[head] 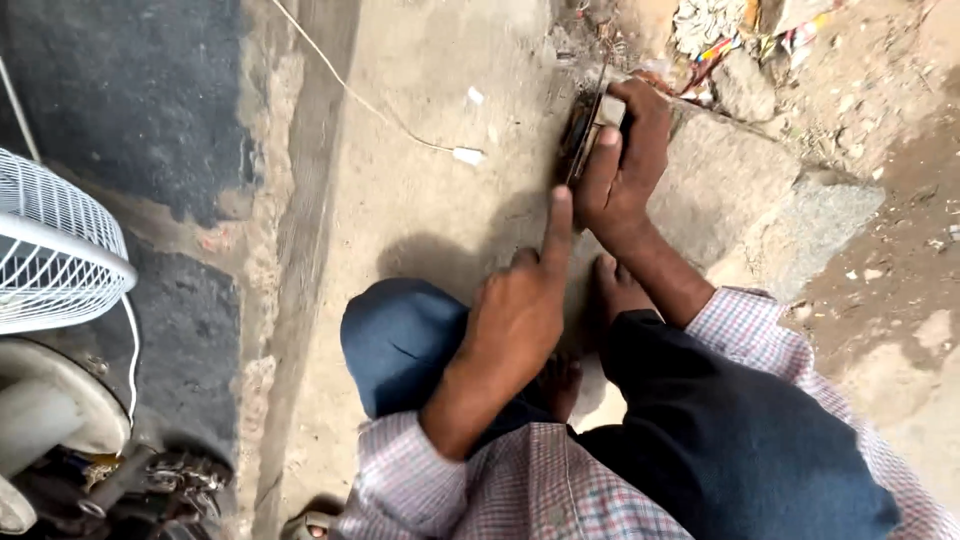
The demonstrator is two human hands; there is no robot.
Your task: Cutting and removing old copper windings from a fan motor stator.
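Observation:
My right hand (625, 165) is closed around a small dark flat piece with a pale block on it (592, 125), held against the edge of a grey stone slab (730, 180). My left hand (515, 310) hovers just below, index finger stretched up and pointing toward that piece, the other fingers curled; it holds nothing. I am squatting: my knees in dark blue trousers and my bare feet (615, 285) sit under the hands. Both sleeves are pink checked cloth.
A white fan grille (50, 250) and its base stand at the left edge. A thin white cord (390, 115) runs across the sandy concrete ground to a small plug. Rubble and litter (720, 30) lie at the top right.

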